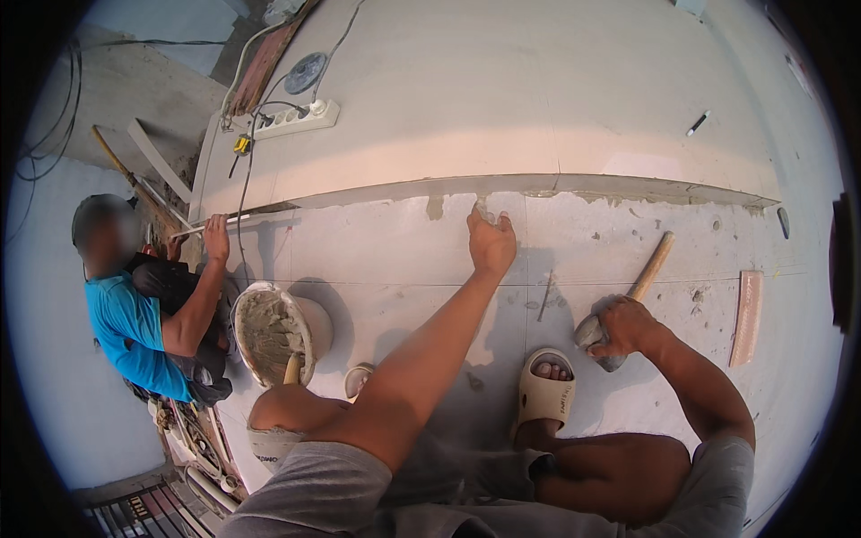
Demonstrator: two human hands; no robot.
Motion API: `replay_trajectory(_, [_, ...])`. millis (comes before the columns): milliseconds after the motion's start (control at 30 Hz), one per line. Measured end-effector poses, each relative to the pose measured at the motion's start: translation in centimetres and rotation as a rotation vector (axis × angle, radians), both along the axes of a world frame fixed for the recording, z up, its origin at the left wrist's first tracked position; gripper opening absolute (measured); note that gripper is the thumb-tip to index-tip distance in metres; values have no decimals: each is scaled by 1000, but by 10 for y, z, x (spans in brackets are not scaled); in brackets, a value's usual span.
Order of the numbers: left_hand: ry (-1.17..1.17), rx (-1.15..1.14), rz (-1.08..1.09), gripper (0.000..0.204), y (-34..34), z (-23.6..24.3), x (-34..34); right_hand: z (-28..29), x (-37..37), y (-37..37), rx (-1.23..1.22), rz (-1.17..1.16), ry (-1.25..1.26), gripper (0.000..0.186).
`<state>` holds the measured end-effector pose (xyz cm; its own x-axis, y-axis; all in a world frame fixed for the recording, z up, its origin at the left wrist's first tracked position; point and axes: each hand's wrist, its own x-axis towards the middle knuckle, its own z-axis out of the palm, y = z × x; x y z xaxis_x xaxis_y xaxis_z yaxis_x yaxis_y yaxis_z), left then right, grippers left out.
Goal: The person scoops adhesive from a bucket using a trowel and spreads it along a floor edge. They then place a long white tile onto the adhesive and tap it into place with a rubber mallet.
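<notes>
My left hand reaches forward to the base of the low step, fingers curled at the joint where grey mortar is smeared on the tiles. Between its fingertips is a small greyish bit that I cannot make out. To the right, my right hand is closed over the dark head of a mallet, whose wooden handle slants away up the floor. A white bucket of grey mortar stands left of my left forearm, with a wooden tool handle sticking out.
A person in a blue shirt crouches at the left, holding a thin pale strip. A power strip, yellow tape measure and marker lie on the raised surface. A thin rod and a pinkish strip lie on the floor tiles.
</notes>
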<state>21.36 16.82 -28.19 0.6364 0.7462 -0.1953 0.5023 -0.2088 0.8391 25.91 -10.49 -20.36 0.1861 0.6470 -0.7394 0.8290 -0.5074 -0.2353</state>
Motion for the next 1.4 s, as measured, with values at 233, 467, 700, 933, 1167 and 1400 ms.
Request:
replay_trajectory(233, [-202,-245,273,73,55,-11,28,14,11,28,80,-24,-70,67])
replay_trajectory(467, [-219,-455,278,74,67,-22,36,16,10,39,136,-3,-67,63])
replay_trajectory(700, [91,-195,63,69,32,34,30,19,12,59,99,30,-93,50])
replay_trajectory(933, [174,-235,-366,48,-2,57,22,32,31,101,172,4,-137,41])
replay_trajectory(1167, [521,-188,-742,48,-3,87,-41,73,33,99,201,-137,-143,35])
replay_trajectory(1400, [1039,-118,-1038,57,23,194,-215,206,-91,-60,-356,-366,145,42])
